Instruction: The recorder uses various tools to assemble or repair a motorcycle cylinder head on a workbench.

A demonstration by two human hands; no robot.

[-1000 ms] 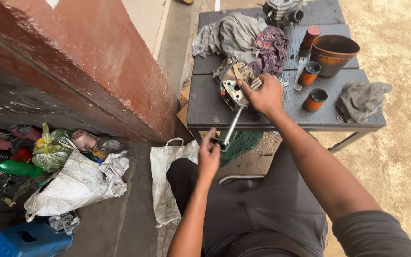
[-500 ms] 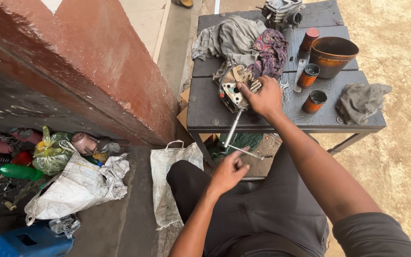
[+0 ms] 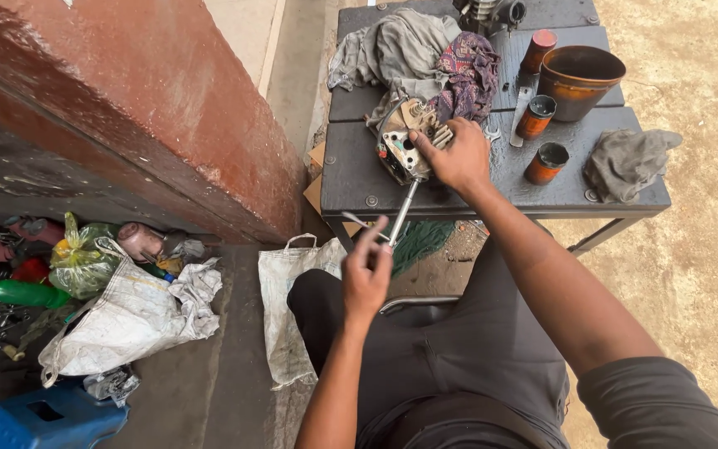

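Note:
My right hand [image 3: 457,156] grips a small metal engine part [image 3: 405,143] resting near the front edge of the dark grey table [image 3: 351,175]. A long metal rod-shaped tool [image 3: 402,213] runs from that part down toward me. My left hand [image 3: 366,273] is wrapped around the tool's lower end, fingers closed on its thin cross handle, just below the table edge and above my lap.
On the table lie grey and patterned rags [image 3: 425,58], a rusty bucket [image 3: 579,79], two small rusty cans [image 3: 546,163], another rag [image 3: 629,162]. A red-brown wall [image 3: 126,125] stands left. White sacks [image 3: 288,308], bottles and a blue stool [image 3: 39,420] lie on the floor.
My left hand dropped from the tool toward my lap, then rose again and closed on its handle. My right hand stayed on the engine part.

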